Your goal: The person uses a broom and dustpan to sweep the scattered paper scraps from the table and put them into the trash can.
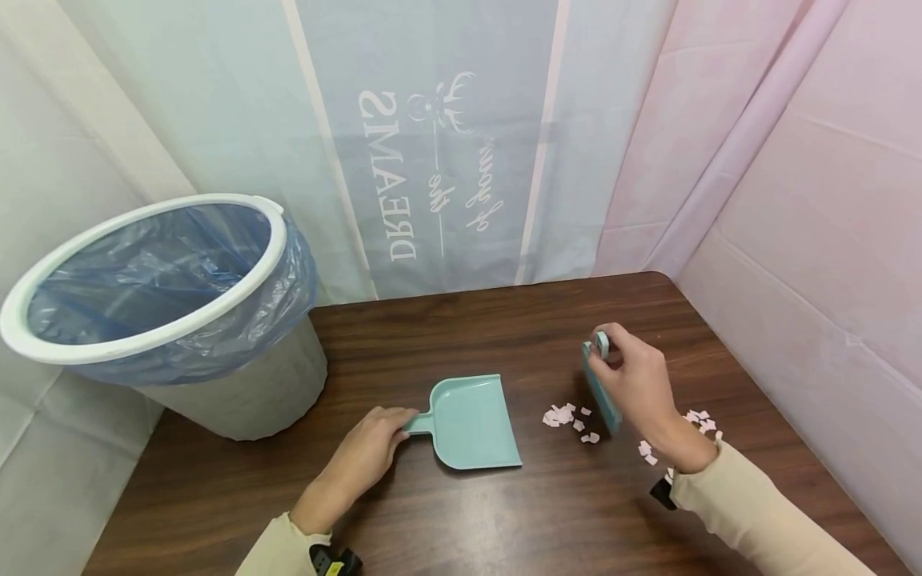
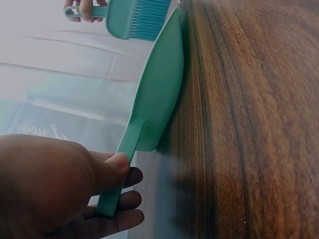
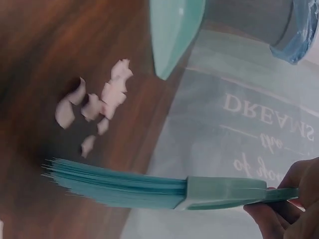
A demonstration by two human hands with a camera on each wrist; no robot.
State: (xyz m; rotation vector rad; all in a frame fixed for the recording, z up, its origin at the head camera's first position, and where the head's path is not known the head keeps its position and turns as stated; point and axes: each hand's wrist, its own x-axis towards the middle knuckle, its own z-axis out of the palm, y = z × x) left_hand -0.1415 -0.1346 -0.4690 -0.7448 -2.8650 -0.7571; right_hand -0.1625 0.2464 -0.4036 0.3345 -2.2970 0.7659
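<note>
My left hand (image 1: 369,448) grips the handle of a mint-green dustpan (image 1: 471,424), thumb on top and fingers beneath in the left wrist view. The pan lies on the table with its wide lip facing right. In my right hand (image 1: 637,380) is the handle of a matching hand brush (image 3: 227,191), held with its teal bristles (image 3: 119,183) pointing down at the table. A cluster of white paper scraps (image 1: 560,414) lies between the dustpan's lip and the brush. More scraps (image 1: 702,419) are scattered to the right, partly hidden by my right forearm.
A light grey trash bin (image 1: 238,400) with a white rim and blue plastic liner (image 1: 288,296) stands at the left. Fabric printed with mirrored lettering hangs behind the dark wooden table (image 1: 461,336). Pink-white fabric (image 1: 807,240) borders the right side.
</note>
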